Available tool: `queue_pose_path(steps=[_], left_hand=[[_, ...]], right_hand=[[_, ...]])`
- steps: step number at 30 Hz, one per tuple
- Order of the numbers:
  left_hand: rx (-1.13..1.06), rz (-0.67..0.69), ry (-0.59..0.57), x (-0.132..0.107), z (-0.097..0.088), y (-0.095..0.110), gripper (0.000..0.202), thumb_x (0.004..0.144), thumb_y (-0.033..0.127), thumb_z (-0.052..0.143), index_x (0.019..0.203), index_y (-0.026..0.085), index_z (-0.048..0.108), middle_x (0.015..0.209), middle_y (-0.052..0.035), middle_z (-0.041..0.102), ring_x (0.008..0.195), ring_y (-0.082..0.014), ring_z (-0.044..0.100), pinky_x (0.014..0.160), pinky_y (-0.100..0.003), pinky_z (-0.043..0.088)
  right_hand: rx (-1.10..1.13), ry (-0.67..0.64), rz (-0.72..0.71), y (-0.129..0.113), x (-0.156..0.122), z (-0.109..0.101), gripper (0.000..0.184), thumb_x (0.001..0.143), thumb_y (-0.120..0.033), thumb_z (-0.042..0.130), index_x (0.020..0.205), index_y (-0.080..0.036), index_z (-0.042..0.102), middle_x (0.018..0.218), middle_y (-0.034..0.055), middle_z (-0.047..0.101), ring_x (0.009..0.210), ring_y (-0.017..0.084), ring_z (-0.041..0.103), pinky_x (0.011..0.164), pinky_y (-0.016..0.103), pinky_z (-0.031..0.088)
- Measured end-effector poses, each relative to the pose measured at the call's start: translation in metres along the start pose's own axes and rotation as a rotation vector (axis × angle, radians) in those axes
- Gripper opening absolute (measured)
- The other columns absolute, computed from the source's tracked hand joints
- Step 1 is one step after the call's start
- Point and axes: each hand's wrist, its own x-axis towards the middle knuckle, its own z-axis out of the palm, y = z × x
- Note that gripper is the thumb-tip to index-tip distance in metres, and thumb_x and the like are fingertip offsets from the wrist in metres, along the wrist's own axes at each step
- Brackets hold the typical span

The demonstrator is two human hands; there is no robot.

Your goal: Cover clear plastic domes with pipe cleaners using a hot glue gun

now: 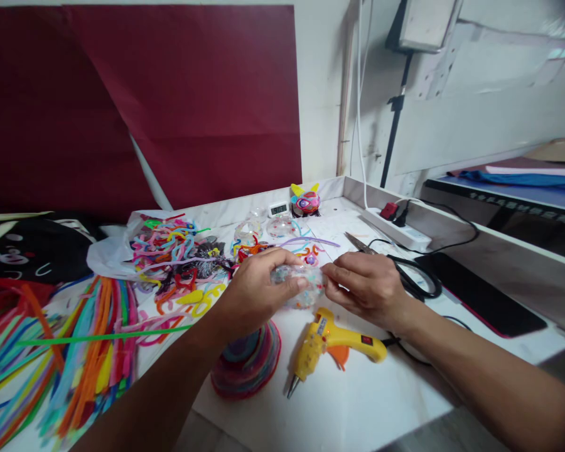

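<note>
My left hand (263,289) is closed around a clear, rounded plastic piece (313,282) with red and blue specks. At the piece's right edge, the fingers of my right hand (371,285) are pinched together; whether anything small is between them is hidden. Just below lies a yellow glue gun (313,345), nozzle toward me and a small orange light showing. Under my left wrist sits a round piece of coiled pipe cleaners (249,364) in red, pink and blue, partly covered. Black-handled scissors (414,276) lie beyond my right hand.
Bundled pipe cleaners (94,351) spread at left, near a white bag (110,254) of bent pieces. Further back are clear domes (248,231), a digital timer (279,209) and a horned pipe-cleaner figure (305,202). A power strip (398,231) and black phone (487,292) lie right.
</note>
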Motion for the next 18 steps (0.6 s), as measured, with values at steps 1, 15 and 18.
queue_pose_path(steps=[1,15,18], left_hand=[[-0.001,0.004,0.003,0.0000,0.0001,-0.0004,0.023,0.077,0.034,0.068,0.093,0.018,0.068,0.095,-0.0033,0.071,0.089,-0.0207,0.063,0.085,-0.031,0.046],[0.048,-0.006,-0.003,0.0019,-0.0017,-0.0023,0.022,0.080,0.038,0.064,0.091,0.018,0.067,0.089,-0.0023,0.069,0.083,-0.0204,0.062,0.076,-0.031,0.044],[0.037,-0.012,-0.002,0.0023,-0.0030,-0.0051,0.025,0.080,0.039,0.064,0.092,0.018,0.067,0.090,-0.0026,0.069,0.080,-0.0197,0.062,0.073,-0.030,0.045]], right_hand=[[0.011,0.000,0.010,-0.0001,0.0003,-0.0002,0.020,0.090,-0.014,0.054,0.073,-0.019,0.063,0.061,-0.0001,0.054,0.053,0.011,0.046,0.051,0.027,0.033],[0.283,0.011,0.140,0.0017,0.0074,-0.0002,0.015,0.091,-0.015,0.053,0.085,-0.017,0.067,0.065,0.0013,0.058,0.055,0.010,0.050,0.052,0.022,0.038],[0.353,0.037,0.151,0.0046,0.0087,0.0003,0.015,0.090,-0.013,0.053,0.089,-0.015,0.068,0.068,0.0032,0.060,0.059,0.011,0.054,0.055,0.022,0.042]])
